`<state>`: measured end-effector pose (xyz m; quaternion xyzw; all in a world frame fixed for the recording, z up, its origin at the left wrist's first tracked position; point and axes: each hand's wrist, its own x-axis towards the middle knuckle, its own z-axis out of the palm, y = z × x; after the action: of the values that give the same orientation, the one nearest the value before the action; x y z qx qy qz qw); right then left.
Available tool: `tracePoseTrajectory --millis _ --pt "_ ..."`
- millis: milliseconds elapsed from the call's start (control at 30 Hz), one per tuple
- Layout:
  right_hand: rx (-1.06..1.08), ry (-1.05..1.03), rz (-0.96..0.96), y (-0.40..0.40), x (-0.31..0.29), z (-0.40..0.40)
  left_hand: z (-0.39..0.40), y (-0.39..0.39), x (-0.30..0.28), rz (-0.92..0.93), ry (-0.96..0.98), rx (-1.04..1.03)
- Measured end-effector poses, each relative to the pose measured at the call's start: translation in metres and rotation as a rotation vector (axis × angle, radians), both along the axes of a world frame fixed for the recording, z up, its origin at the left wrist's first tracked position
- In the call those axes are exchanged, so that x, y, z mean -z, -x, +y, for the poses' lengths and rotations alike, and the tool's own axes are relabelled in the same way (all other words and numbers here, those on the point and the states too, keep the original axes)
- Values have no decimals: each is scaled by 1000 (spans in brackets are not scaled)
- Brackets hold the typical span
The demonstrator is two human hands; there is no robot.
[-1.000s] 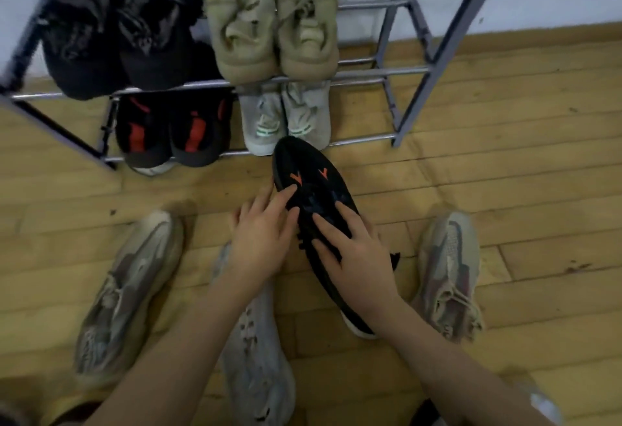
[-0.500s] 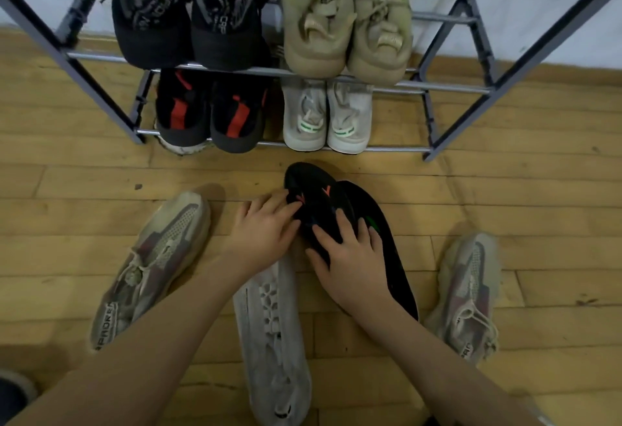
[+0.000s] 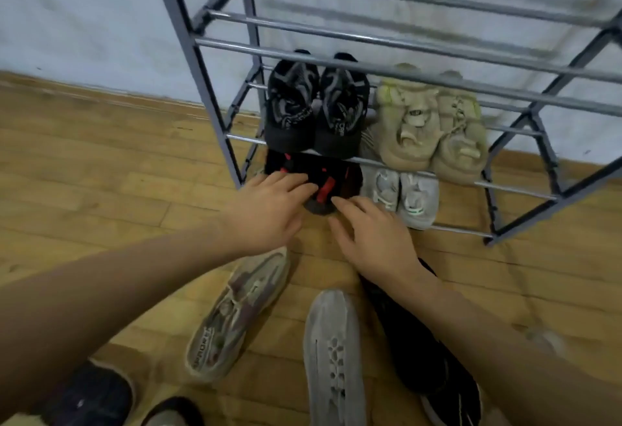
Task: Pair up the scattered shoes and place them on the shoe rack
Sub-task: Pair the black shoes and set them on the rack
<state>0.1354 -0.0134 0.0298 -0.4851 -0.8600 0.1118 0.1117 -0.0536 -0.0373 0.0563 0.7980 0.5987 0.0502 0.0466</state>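
Hands reach forward side by side toward the bottom tier of the shoe rack. Left hand lies flat with its fingers straight, the fingertips resting on the black-and-red shoes that sit on that lowest tier. Right hand is just beside it, fingers relaxed and spread, its fingertips at the toe of the same pair; whether they press on it cannot be told through the blur. Neither hand grips anything.

Just to the right of the right hand's fingertips stand the pale grey shoes, also on the bottom tier. Beyond both hands, one tier up, are the black patterned shoes and, to their right, the beige shoes, each pair toes forward.

Shoes not yet racked lie on the wooden floor nearer the person than the hands. Under the left wrist a tan and brown sneaker points toward the rack. Between the two forearms lies a grey perforated shoe, and touching its right side, partly under the right forearm, a black sneaker. Below the left forearm, at the near edge, a dark shoe is partly visible
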Motion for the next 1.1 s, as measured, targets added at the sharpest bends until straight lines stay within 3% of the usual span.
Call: tracePoseTrajectory --millis 167,333,633,767,967,1100 --pt "-168 -6 6 77 -22 6 -30 72 -30 -111 -18 -267" --pt "-390 49 -4 161 -17 -11 -95 144 -15 -243 60 -632" --pt "-688 228 -56 289 68 -92 -221 219 82 -260 168 -1118" --pt "-816 266 -70 318 115 -142 -274 227 133 -241 328 -1382" --pt "-839 272 -113 322 157 -197 -317 233 167 -177 391 -1484" --pt "-774 295 -98 318 163 -212 -321 231 175 -336 333 -1462"
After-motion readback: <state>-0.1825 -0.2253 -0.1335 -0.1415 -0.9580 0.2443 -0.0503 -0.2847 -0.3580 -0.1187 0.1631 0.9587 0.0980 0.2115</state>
